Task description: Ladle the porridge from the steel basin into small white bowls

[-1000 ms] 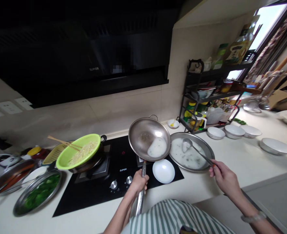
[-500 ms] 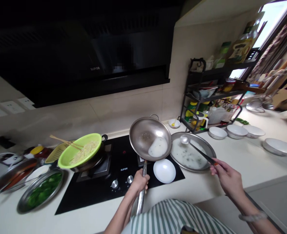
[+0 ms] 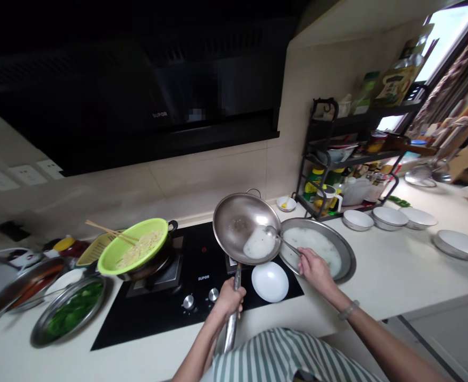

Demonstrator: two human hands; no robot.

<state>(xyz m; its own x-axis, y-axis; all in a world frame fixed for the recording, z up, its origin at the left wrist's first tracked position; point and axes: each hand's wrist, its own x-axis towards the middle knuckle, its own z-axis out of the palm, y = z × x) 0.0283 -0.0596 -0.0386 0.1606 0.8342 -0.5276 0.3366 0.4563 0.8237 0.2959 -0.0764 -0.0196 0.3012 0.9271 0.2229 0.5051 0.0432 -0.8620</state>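
Observation:
My left hand (image 3: 230,298) grips the long handle of a steel wok (image 3: 236,223), which is held tilted above the black cooktop (image 3: 158,307) with white liquid pooled at its lower right side. My right hand (image 3: 314,268) holds a metal ladle (image 3: 279,237); its bowl sits at the wok's right rim, over the white liquid. Just right of the wok, a wide steel basin (image 3: 347,260) full of the same white liquid rests on the counter. A small white plate (image 3: 269,281) lies below the wok on the cooktop's front right corner.
A green colander with noodles and chopsticks (image 3: 132,248) sits on a pot on the left burner. Steel dishes with greens (image 3: 69,313) and red food (image 3: 21,284) stand left. A black spice rack (image 3: 345,164) and several white bowls (image 3: 389,217) stand on the counter at right.
My right hand has lifted the ladle out of the basin and carried it left to the wok's rim. The wok stays held tilted in my left hand.

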